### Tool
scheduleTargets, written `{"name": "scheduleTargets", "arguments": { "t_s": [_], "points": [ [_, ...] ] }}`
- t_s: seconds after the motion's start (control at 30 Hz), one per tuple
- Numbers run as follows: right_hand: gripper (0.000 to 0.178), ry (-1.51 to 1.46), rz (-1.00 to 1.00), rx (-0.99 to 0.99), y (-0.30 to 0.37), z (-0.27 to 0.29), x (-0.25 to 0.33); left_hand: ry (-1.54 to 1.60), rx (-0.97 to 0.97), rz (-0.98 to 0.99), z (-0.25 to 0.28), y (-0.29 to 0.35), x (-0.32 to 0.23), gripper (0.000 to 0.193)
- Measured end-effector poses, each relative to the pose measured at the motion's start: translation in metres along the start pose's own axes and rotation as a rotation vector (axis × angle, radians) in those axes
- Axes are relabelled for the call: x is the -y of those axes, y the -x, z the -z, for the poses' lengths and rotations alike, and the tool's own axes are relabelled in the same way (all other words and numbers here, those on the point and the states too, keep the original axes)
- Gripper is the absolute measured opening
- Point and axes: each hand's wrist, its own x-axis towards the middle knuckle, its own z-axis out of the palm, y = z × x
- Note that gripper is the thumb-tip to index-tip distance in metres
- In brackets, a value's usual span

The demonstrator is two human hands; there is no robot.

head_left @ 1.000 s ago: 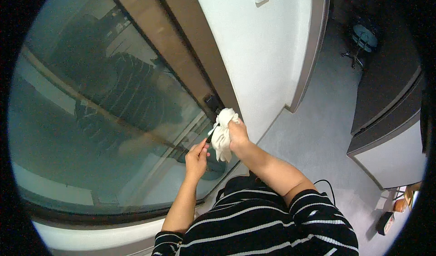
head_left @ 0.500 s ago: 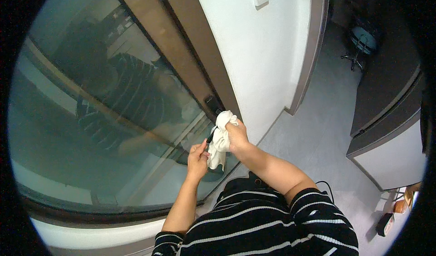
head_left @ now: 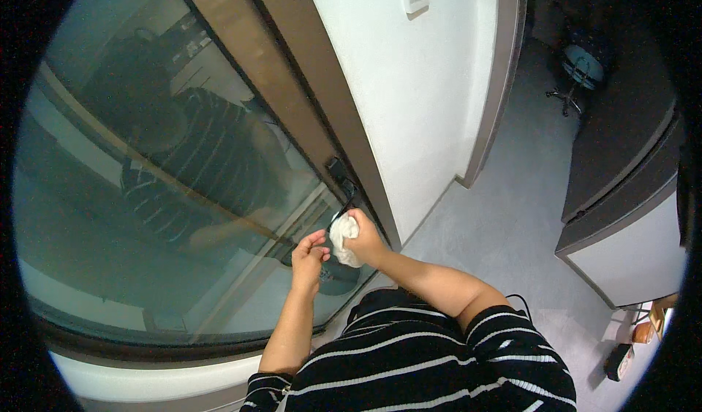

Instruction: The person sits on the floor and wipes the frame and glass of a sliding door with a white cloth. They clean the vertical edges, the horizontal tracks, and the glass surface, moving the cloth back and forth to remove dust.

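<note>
Your right hand [head_left: 368, 244] grips the white cloth [head_left: 345, 238] at the black handle [head_left: 349, 200]. Your left hand [head_left: 308, 260], fingers half-curled, is near the handle's lower end; contact unclear.

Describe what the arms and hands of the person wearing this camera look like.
The left hand and right hand are ordinary human ones, without gloves; no watch shows. The forearms are uncovered. The short right sleeve and left sleeve are black with thin white stripes, matching the top.
</note>
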Motion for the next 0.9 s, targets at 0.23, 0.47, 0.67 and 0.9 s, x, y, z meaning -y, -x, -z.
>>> {"name": "scheduleTargets", "arguments": {
  "t_s": [0.23, 0.47, 0.67, 0.9],
  "points": [
    [0.055, 0.097, 0.049, -0.294, 0.006, -0.041, 0.010, -0.067, -0.057, -0.106, -0.001, -0.009, 0.012, 0.032],
    [0.048, 0.478, 0.096, -0.199, 0.013, -0.027, 0.003, -0.105, -0.048, -0.151, 0.006, -0.003, 0.013, 0.033],
    [0.038, 0.463, 0.129, -0.105, 0.008, -0.025, 0.023, -0.094, -0.046, -0.139, 0.017, -0.006, 0.023, 0.033],
    [0.029, 0.617, 0.252, -0.092, 0.008, -0.016, -0.003, -0.204, -0.032, -0.304, 0.019, -0.012, 0.020, 0.033]
  ]
}}
